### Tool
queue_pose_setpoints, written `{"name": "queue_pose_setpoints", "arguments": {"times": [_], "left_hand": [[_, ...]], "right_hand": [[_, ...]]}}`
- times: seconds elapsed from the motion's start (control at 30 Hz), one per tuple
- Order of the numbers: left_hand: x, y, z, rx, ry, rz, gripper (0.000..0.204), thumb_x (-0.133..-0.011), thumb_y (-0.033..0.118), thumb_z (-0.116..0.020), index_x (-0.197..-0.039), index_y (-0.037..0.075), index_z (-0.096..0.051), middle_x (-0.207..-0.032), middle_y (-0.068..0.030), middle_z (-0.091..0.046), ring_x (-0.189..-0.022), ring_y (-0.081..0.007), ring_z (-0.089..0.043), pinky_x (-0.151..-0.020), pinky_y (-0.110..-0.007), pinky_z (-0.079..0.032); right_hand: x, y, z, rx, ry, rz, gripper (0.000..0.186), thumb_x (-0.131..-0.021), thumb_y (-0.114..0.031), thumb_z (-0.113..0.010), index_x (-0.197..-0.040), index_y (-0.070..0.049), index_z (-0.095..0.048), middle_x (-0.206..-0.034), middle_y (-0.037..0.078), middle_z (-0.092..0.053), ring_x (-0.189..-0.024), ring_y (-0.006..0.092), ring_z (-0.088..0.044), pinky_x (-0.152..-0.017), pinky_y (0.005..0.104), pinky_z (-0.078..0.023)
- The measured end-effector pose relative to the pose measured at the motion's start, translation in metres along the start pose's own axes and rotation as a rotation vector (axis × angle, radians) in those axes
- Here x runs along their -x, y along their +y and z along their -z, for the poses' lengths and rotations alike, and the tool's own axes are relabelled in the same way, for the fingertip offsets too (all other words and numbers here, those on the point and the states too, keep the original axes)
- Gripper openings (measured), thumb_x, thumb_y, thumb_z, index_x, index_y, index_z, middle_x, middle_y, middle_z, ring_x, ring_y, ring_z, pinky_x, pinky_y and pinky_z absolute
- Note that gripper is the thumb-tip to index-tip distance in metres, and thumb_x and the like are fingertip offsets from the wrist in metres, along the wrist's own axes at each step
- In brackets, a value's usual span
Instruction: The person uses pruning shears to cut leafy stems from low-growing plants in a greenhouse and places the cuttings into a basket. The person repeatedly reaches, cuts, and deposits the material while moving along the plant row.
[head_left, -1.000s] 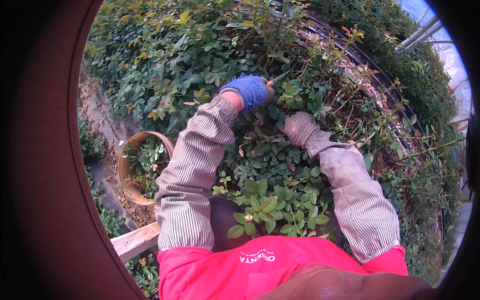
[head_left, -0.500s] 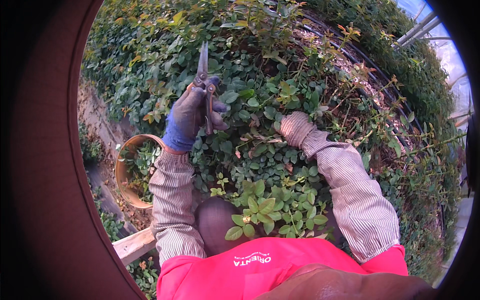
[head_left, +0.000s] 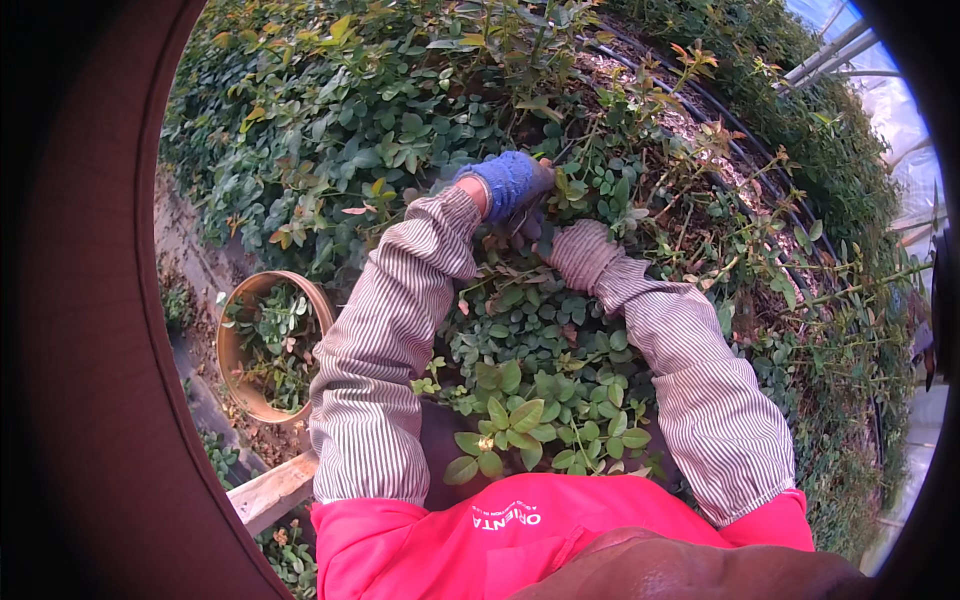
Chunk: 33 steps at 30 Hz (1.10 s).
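My left hand (head_left: 508, 190), in a blue glove with a dark palm, is closed around pruning shears. It reaches into the leaves just left of my right hand, and the shears are mostly hidden behind the fingers and foliage. My right hand (head_left: 580, 252), in a pale ribbed glove, is sunk among the stems; its fingers are hidden, so any grip there cannot be made out. Rose-like green bushes (head_left: 530, 325) surround both hands, with some dry brown leaves. Striped sleeves cover both forearms.
A round tan bucket (head_left: 228, 345) holding cut leafy stems stands at the left. Below it is a wooden plank (head_left: 272, 492). Black hoses (head_left: 735, 140) run along the bed at the upper right. Metal pipes (head_left: 830, 55) and clear plastic sheeting (head_left: 905, 125) lie beyond.
My left hand has swung right with the pruning shears, from raised above the leaves to down beside my right hand. My right hand has shifted only slightly.
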<state>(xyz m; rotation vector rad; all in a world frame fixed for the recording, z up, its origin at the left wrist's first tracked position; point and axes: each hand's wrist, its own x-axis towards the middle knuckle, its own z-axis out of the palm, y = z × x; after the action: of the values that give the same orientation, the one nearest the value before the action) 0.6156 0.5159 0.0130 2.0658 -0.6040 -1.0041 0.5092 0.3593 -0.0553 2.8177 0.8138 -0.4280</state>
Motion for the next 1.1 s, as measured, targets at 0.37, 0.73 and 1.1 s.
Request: {"name": "queue_pose_setpoints", "arguments": {"times": [0.37, 0.73, 1.1], "left_hand": [[-0.049, 0.003, 0.004, -1.138, 0.212, -0.461, 0.020, -0.096, 0.011, -0.047, -0.109, 0.001, -0.060, -0.095, -0.0232, -0.067, -0.091, -0.0403, -0.067, -0.077, -0.047, -0.055], [-0.092, -0.010, -0.011, -0.949, 0.280, -0.318, 0.022, -0.084, 0.010, -0.065, -0.104, 0.001, -0.063, -0.104, -0.0228, -0.066, -0.097, -0.0398, -0.066, -0.081, -0.045, -0.055], [-0.090, 0.006, -0.034, -0.525, 0.443, -0.065, 0.030, -0.091, 0.027, -0.058, -0.107, 0.003, -0.065, -0.108, -0.0257, -0.067, -0.103, -0.0404, -0.065, -0.088, -0.047, -0.052]], "right_hand": [[-0.002, 0.002, -0.007, 0.071, -0.058, 0.010, 0.033, -0.095, -0.023, -0.051, -0.126, -0.016, -0.057, -0.102, 0.013, -0.066, -0.087, 0.0296, -0.070, -0.066, 0.0443, -0.054], [0.003, 0.006, -0.006, -0.070, 0.139, 0.059, 0.026, -0.085, -0.015, -0.058, -0.105, -0.001, -0.066, -0.102, 0.018, -0.068, -0.089, 0.0334, -0.071, -0.071, 0.0445, -0.058], [0.007, 0.006, 0.003, -0.105, -0.002, 0.002, 0.026, -0.085, -0.017, -0.059, -0.107, -0.005, -0.066, -0.103, 0.017, -0.067, -0.092, 0.0330, -0.070, -0.073, 0.0447, -0.057]]}}
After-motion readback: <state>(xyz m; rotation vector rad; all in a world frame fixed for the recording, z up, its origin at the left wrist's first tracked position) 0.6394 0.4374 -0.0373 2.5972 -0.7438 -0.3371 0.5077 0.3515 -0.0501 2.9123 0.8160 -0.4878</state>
